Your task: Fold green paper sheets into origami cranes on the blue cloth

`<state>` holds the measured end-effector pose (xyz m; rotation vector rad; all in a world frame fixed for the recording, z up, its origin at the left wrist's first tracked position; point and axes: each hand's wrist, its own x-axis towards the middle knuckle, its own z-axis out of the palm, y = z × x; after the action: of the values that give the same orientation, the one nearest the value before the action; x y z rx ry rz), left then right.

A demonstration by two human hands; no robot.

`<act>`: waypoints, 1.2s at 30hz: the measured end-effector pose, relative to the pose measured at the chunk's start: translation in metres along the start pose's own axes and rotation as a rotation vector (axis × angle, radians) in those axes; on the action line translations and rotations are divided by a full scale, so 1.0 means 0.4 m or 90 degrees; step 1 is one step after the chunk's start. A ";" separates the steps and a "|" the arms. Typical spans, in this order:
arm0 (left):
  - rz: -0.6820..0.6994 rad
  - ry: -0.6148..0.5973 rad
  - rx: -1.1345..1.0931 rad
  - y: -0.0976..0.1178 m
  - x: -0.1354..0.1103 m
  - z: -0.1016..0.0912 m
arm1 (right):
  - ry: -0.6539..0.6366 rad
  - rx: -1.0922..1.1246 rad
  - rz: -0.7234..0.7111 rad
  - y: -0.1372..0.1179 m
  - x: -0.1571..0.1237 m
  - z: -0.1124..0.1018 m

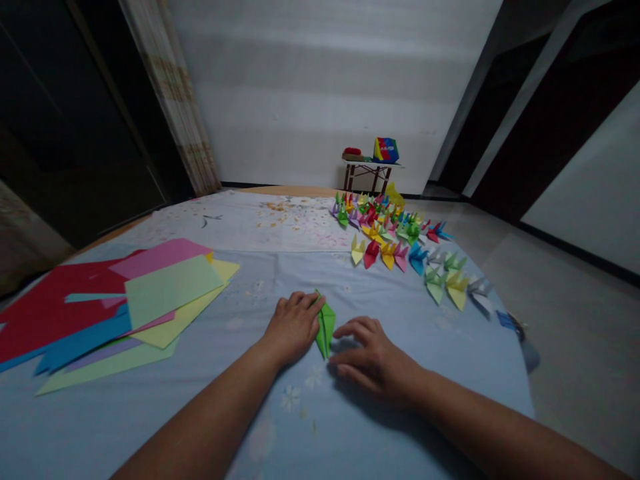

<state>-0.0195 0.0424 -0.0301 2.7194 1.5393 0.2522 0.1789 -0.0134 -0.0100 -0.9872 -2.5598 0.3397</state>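
A bright green folded paper (pixel 326 328), a narrow kite shape with a crease down its middle, lies flat on the blue cloth with its long point towards me. My left hand (pixel 296 325) presses on its left side and top, fingers bent and close together, hiding part of that edge. Just right of the paper is my right hand (pixel 374 360), fingers apart and slightly curved with nothing held in them. Its fingertips come close to the paper's lower tip; whether they touch it I cannot tell.
Coloured paper sheets (pixel 170 290) overlap at the left. Several folded paper cranes (pixel 387 255) stand in rows at the back right. The round table's cloth (pixel 280 427) is flowered. Beyond it, a small stand (pixel 367 165) by the wall bears a colourful box (pixel 386 151).
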 end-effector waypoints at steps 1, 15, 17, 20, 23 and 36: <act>0.000 0.002 0.002 0.000 0.000 0.001 | 0.024 -0.001 0.016 0.004 0.007 -0.002; 0.012 -0.026 -0.040 -0.015 0.005 -0.017 | -0.008 -0.041 0.002 -0.005 0.036 0.039; 0.029 -0.060 -0.074 -0.034 0.010 -0.026 | -0.003 -0.036 0.003 -0.004 0.036 0.039; 0.062 -0.098 -0.109 -0.061 0.014 -0.033 | 0.001 -0.025 0.006 0.000 0.037 0.041; 0.091 -0.101 -0.117 -0.075 0.014 -0.032 | 0.004 -0.013 0.010 0.002 0.039 0.044; 0.100 -0.081 -0.083 -0.070 0.001 -0.025 | -0.012 -0.018 0.004 -0.003 0.044 0.044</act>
<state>-0.0444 0.0566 -0.0227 2.6989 1.2348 0.1690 0.1585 -0.0039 -0.0209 -1.0077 -2.5858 0.3175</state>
